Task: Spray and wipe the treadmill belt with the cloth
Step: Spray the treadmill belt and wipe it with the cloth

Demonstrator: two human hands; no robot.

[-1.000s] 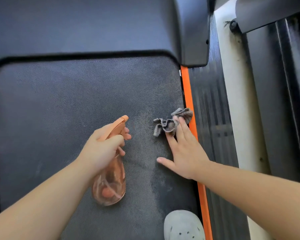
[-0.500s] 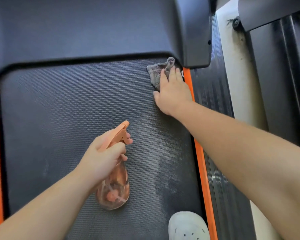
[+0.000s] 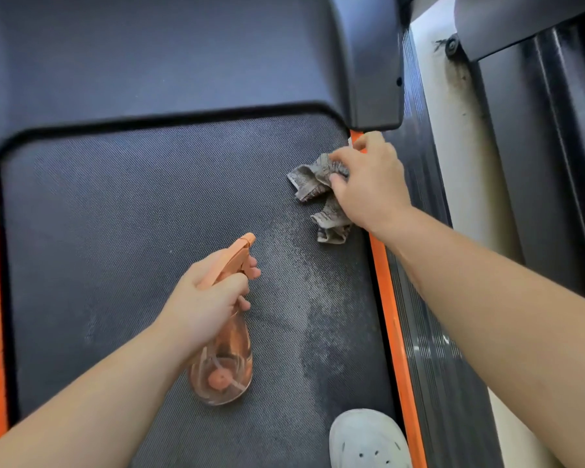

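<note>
Fingers (image 3: 343, 161) of right hand (image 3: 372, 187) curled, bunching cloth (image 3: 309, 185) on belt (image 3: 142, 214), far right corner, just beside orange strip (image 3: 387, 298). Cloth soft, limp, light; crumples readily, so probably wipes better flattened under palm. Left hand (image 3: 210, 295) clenched round bottle (image 3: 223, 369) neck, fingers at trigger. Bottle clear plastic, likely light, rigid. Speckled damp patch (image 3: 304, 298) on belt between hands. Belt textured, likely grippy.

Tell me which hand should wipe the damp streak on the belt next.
Right. The right hand grips the cloth on the belt, just beyond the damp streak along the belt's right side. The left hand is busy gripping the spray bottle and holds no cloth.
</note>
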